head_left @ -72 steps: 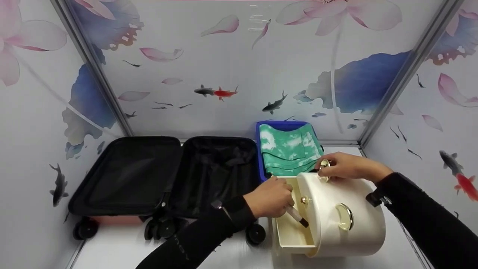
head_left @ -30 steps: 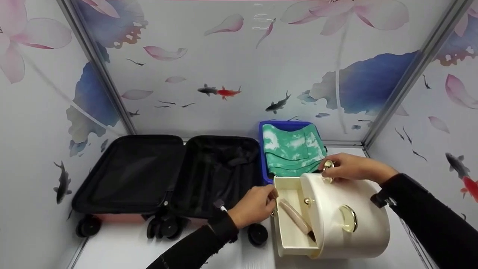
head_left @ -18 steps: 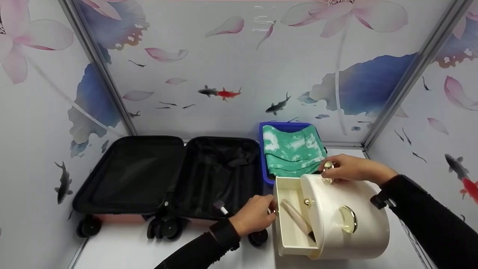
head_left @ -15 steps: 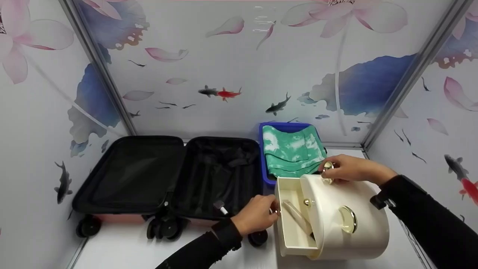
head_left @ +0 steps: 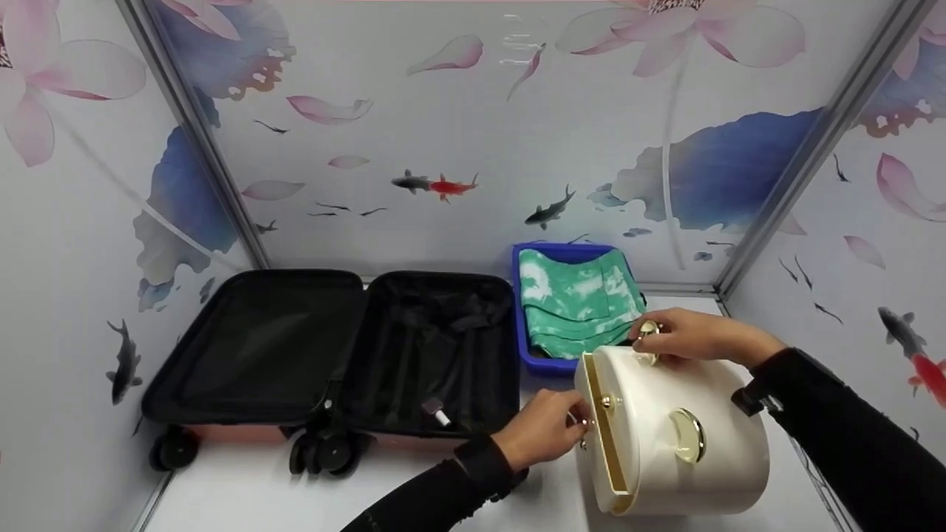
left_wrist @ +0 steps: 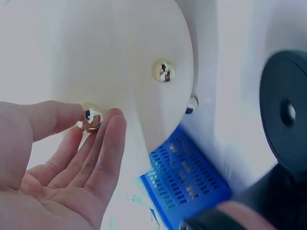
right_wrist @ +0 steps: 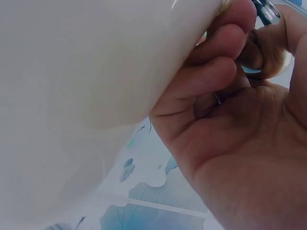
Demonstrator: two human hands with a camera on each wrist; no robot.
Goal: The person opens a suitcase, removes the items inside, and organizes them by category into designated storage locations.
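A cream storage box (head_left: 713, 465) with a rounded body lies at the right, its lower drawer (head_left: 597, 469) now only a narrow gap from the body. My left hand (head_left: 543, 428) is at the drawer front; in the left wrist view its thumb and fingers pinch a round gold knob (left_wrist: 93, 116). A second gold knob (left_wrist: 164, 71) sits on the neighbouring panel. With curled fingers my right hand (head_left: 687, 332) grips the gold handle (head_left: 649, 332) on the box's top side. Whatever lies inside the drawer is hidden.
An open black-lined suitcase (head_left: 255, 347) lies to the left, with a small dark-capped item (head_left: 437, 411) at its near edge. Behind the box stands a blue basket (head_left: 521, 332) holding a folded green-and-white cloth (head_left: 576, 295). Printed wall panels (head_left: 473, 111) surround the table.
My left hand let go of a beige tube with a dark end in the drawer, moved to the front knob and slid the drawer rightward, nearly closed. The right hand stayed on the handle.
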